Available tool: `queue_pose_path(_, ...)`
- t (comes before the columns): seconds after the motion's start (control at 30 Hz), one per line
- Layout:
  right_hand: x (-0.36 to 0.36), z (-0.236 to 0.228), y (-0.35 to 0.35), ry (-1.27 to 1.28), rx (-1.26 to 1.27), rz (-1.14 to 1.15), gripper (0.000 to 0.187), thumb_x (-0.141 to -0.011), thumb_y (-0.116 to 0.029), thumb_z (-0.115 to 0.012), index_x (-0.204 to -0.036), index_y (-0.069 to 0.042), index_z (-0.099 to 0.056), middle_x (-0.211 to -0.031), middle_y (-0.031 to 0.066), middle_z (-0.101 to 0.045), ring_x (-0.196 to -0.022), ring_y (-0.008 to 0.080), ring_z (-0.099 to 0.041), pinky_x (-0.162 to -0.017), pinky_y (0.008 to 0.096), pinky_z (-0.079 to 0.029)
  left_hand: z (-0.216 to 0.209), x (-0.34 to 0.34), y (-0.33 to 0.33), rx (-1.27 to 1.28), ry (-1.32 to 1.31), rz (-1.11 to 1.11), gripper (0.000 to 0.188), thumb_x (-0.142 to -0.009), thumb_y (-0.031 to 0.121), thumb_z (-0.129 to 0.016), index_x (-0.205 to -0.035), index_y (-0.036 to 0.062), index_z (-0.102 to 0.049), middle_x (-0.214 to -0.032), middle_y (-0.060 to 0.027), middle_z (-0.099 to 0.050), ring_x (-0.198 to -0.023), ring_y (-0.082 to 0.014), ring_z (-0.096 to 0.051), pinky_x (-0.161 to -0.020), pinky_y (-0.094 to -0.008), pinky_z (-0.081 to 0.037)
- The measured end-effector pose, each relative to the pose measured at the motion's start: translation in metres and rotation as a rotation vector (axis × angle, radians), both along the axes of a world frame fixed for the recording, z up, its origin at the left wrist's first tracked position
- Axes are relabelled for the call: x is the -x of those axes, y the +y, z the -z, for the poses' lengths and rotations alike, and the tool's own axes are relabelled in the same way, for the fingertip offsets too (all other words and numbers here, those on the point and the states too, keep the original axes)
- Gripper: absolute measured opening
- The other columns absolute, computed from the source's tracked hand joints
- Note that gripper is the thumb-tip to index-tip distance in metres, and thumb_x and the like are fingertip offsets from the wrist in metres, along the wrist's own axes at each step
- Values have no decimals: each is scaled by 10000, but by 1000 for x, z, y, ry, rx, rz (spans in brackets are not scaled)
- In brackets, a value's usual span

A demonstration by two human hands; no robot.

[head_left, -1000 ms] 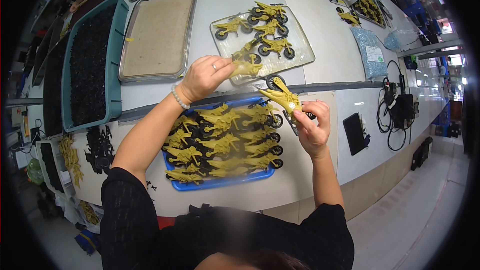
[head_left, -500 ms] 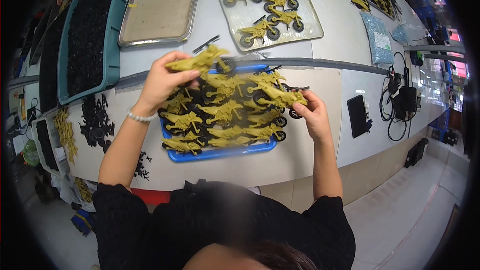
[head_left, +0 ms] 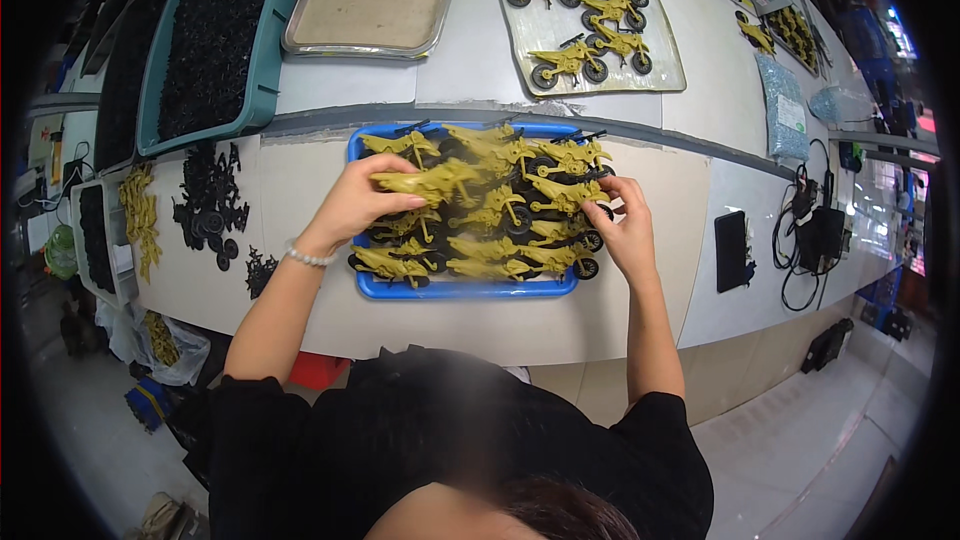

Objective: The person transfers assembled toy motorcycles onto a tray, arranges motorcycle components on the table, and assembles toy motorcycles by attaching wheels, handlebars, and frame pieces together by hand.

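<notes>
Over the blue tray (head_left: 468, 290), I see the left hand (head_left: 362, 195) clasping a yellow toy motorbike (head_left: 430, 182) and, apart from it, the right hand (head_left: 626, 223) gripping a second motorbike (head_left: 560, 194).

On the pale flat bench (head_left: 682, 230), yellow-and-black plastic toy motorcycles (head_left: 570, 157) lie in a blue rectangular plastic tray (head_left: 465, 291). Behind it, rightward, more lie on a translucent squarish tray (head_left: 523, 40); behind it, leftward, stands a green rectangular plastic tub (head_left: 266, 70). Loose black plastic parts (head_left: 210, 205) lie left of the blue tray, a flat black rectangular slab (head_left: 731, 251) right.
</notes>
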State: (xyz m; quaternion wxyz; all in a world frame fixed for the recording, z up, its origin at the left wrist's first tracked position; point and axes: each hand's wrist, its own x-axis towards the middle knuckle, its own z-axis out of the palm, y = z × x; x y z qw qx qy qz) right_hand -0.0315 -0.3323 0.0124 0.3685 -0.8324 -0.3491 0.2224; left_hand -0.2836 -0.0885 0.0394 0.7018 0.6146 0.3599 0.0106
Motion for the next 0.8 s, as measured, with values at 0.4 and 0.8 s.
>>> queue_pose_path(0.4,-95,-7,46,-59,-72,75,316,-775,-172,-715,-1031,2,-652,-934,127,-667,-834,208,-628,-755,308,-490,25,-57,-1,-798,67,432,405,-605,211,-838,-889,4,-637,-897,-94,-529,-916,-272,-488,-822,-342,-421)
queue_pose_path(0.8,-248,82,154,-295,170,111,691,-618,-335,-823,-1166,13,-584,-1053,182,-643,-941,285,-634,-837,343,-493,33,-211,35,-1048,-19,287,515,-717,405,-751,-980,-20,-628,-996,-137,-582,-1001,-287,-497,-871,-378,-426)
